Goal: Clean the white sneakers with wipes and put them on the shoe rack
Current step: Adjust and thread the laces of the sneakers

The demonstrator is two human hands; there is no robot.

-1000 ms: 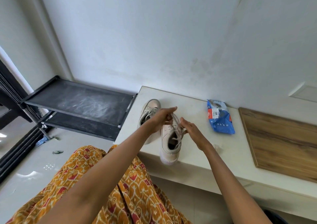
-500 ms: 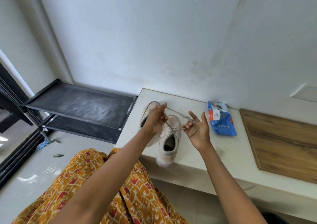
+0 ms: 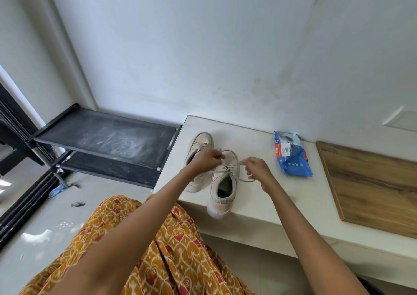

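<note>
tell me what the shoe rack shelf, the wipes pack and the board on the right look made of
Shoe rack shelf: probably black fabric on metal tubes; matte, dust-smeared.
Wipes pack: soft plastic film, glossy and crinkled.
Board: wood or wood-look laminate; brown grain, smooth.

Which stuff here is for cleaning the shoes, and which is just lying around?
For the job: two sneakers, the laces both hands pull, left hand, right hand, blue wipes pack, black shoe rack.

Just lying around: wooden board, scraps on the floor.
</note>
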